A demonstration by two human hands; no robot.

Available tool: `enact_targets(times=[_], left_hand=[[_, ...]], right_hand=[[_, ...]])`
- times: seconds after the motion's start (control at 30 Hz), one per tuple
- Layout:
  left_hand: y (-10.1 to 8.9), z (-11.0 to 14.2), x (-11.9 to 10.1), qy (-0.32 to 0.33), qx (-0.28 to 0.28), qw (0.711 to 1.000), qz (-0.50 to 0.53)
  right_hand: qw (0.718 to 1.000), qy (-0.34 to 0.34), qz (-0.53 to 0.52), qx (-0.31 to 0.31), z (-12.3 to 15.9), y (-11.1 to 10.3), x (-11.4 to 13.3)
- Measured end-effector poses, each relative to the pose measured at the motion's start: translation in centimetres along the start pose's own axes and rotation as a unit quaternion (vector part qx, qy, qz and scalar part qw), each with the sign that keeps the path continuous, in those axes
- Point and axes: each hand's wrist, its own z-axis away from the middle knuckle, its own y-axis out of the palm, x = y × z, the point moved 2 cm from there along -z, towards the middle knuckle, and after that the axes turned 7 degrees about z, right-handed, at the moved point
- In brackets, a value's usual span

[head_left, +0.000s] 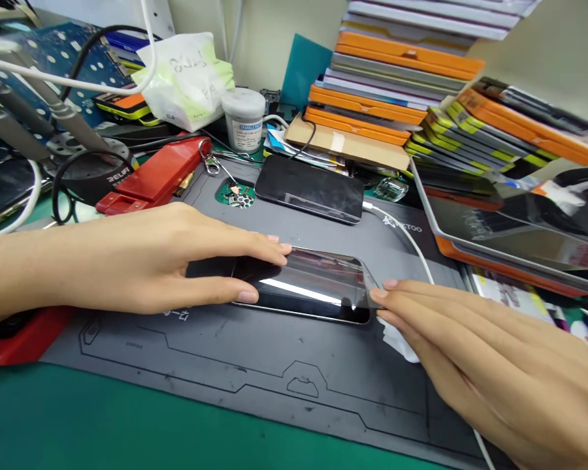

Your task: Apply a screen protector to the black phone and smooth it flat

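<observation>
A dark smartphone (313,284) lies face up on the grey work mat (255,385), a bright reflection across its glass. My left hand (166,261) grips its left end, thumb at the near edge and fingers over the far edge. At the phone's right end is my right hand (494,352), its fingertips pinched together at the corner. Whatever is between those fingertips is too small or hidden to make out. Crumpled white tissue (399,341) shows beneath the right fingers. Behind, a second black phone (310,189) rests on the mat with a white cable (411,241) plugged in.
A red tool (159,176) lies behind my left hand, near a white-lidded jar (244,121) and a marked white bag (183,81). Orange and grey boxes (362,98) are stacked at the back. A tablet-like panel (519,228) sits at right on orange boxes.
</observation>
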Motion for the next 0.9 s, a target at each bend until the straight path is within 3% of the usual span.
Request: enact_targets(times=[0.07, 0.13, 0.4, 0.6, 0.9], left_hand=[[0.3, 0.3, 0.4, -0.016, -0.014, 1.000, 0.002], [0.6, 0.5, 0.9, -0.037, -0.033, 0.999, 0.007], [0.8, 0.8, 1.5, -0.070, -0.065, 0.995, 0.016], [0.9, 0.5, 1.7, -0.117, -0.092, 0.988, 0.031], [1.0, -0.3, 1.7, -0.124, -0.108, 0.982, 0.088]], right_hand=[[0.997, -0.056, 0.045, 0.007, -0.3, -0.2, 0.4], [0.996, -0.066, 0.052, 0.003, -0.5, -0.3, 0.5], [0.999, -0.035, 0.026, 0.007, -0.4, -0.2, 0.4], [0.998, 0.043, 0.008, 0.034, -0.1, 0.4, 0.1], [0.997, 0.053, -0.020, 0.060, 0.2, 0.9, 0.1]])
